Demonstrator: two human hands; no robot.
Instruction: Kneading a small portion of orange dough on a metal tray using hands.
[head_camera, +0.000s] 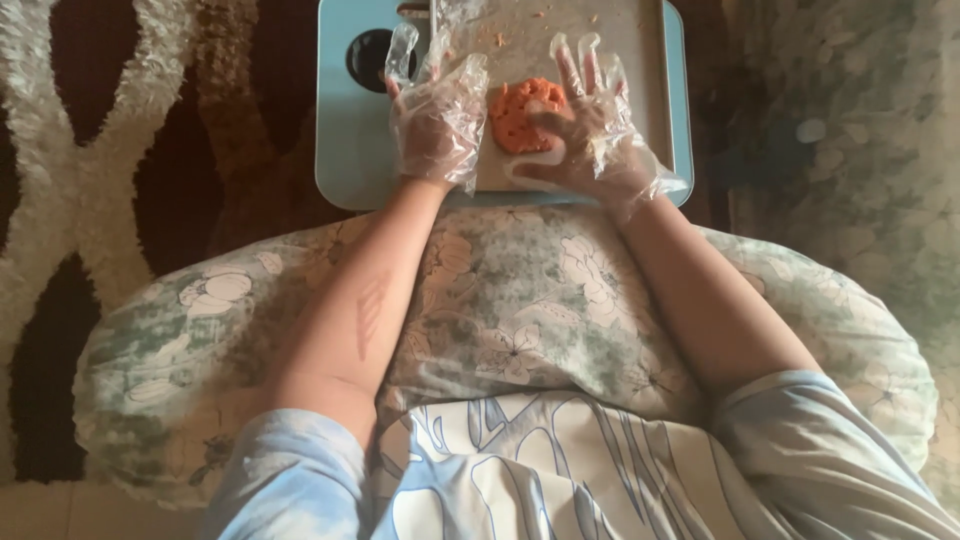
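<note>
I see a light blue tray (345, 150) with a round dark hole at its left. A pale board (620, 50) lies on it, carrying an orange patty (520, 115) and scattered orange crumbs (495, 38).

Bare tray (352, 150) left of left hand (437, 118); round hole (368, 60) there.

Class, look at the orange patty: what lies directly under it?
The orange patty rests on a grey board set on a light blue tray. The board under the patty is hidden.
</note>
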